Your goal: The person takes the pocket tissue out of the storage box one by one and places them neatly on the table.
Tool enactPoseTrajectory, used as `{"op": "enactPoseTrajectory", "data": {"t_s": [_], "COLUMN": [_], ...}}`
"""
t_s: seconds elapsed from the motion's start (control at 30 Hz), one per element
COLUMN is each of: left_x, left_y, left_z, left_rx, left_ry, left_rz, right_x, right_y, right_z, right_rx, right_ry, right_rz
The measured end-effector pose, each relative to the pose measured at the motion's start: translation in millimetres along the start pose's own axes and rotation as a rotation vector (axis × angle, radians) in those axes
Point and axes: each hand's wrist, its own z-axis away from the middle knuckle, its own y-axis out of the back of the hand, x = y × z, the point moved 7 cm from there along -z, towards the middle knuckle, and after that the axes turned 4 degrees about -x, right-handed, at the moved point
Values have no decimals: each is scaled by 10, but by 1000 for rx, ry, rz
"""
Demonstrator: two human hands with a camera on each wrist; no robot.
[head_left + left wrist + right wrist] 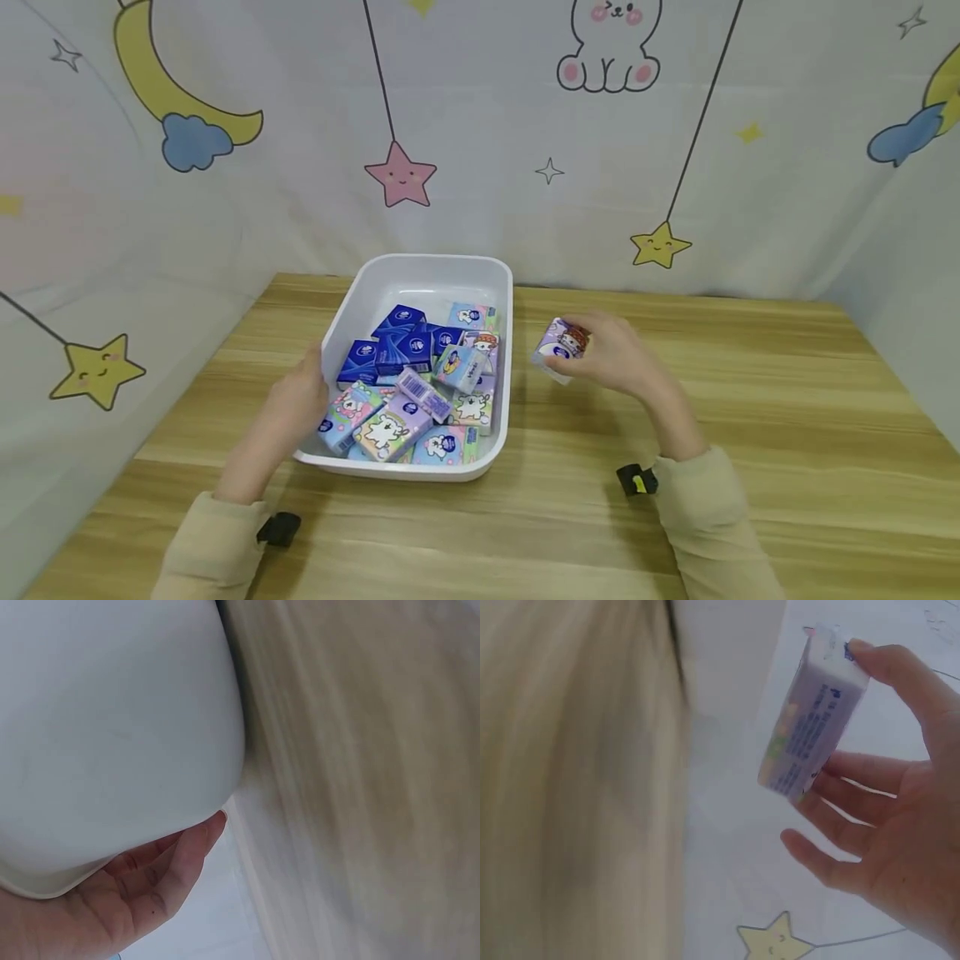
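Packs (408, 392) crowd the white bin (435, 267), just beside the held pack (558, 346).

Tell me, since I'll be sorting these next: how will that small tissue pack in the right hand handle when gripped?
The tissue pack is probably light: the right hand holds it up with fingertips alone. Its glossy wrapper suggests it may be a little slippery. It looks flat-sided and boxy, so it should rest without rolling, like those piled in the white tub.
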Motion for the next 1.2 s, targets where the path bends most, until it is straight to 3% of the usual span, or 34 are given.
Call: {"op": "enactPoseTrajectory", "data": {"t_s": [0.27,0.67,0.97,1.2], "left_x": [17,34,44,53], "left_y": [4,10,20,34], "left_z": [14,23,25,37], "left_rx": [-7,7,23,40], "left_ry": [15,13,8,-4], "left_rz": [-5,-6,-11,-12], "right_x": [126,217,190,207], "right_y": [-246,-386,-460,-510], "right_z": [-143,-214,-247,-245], "right_rx": [-90,-144,-179,-230], "right_ry": [21,14,70,54], "right_rz": [48,121,92,61]}}
